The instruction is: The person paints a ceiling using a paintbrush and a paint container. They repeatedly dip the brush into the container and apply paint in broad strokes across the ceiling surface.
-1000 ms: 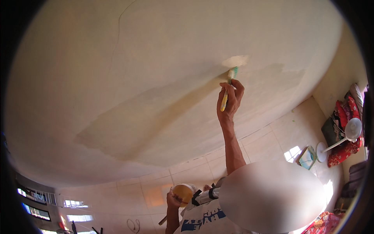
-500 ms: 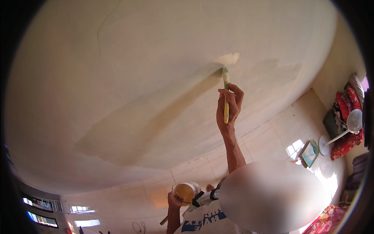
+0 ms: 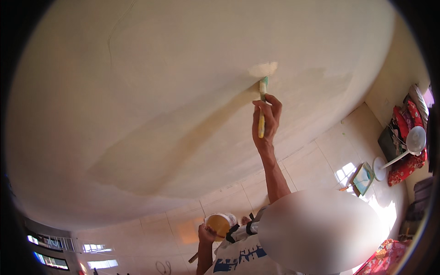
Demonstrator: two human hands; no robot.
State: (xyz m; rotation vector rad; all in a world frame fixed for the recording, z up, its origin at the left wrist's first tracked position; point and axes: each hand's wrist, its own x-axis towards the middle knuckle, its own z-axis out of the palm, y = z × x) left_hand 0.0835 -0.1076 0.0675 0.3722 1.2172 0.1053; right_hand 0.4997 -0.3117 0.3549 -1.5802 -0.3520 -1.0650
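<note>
Raised against the pale wall (image 3: 183, 59), my right hand (image 3: 266, 119) is closed around the yellow-green handle of a paintbrush (image 3: 262, 89). The bristles touch the wall just below a lighter, fresh-looking paint patch (image 3: 263, 69). An arm shadow slants down to the left from the brush over a darker area of wall. Lower down, my left hand (image 3: 207, 233) grips the side of a white paint-smeared bucket (image 3: 221, 224), whose inside looks yellowish. A thin stick-like end (image 3: 193, 258) shows beside the left forearm; what it belongs to is hidden.
Light tiles (image 3: 233, 197) meet the wall's lower edge. To the right lie a paint tray (image 3: 362, 179) and a white stand-like object with a round base (image 3: 379, 168), beside red patterned fabric (image 3: 405, 169). A thin crack-like line (image 3: 110, 41) runs down the wall's upper left.
My right hand and the brush have shifted slightly left and up. The light paint patch has spread leftward. My left hand still holds the bucket.
</note>
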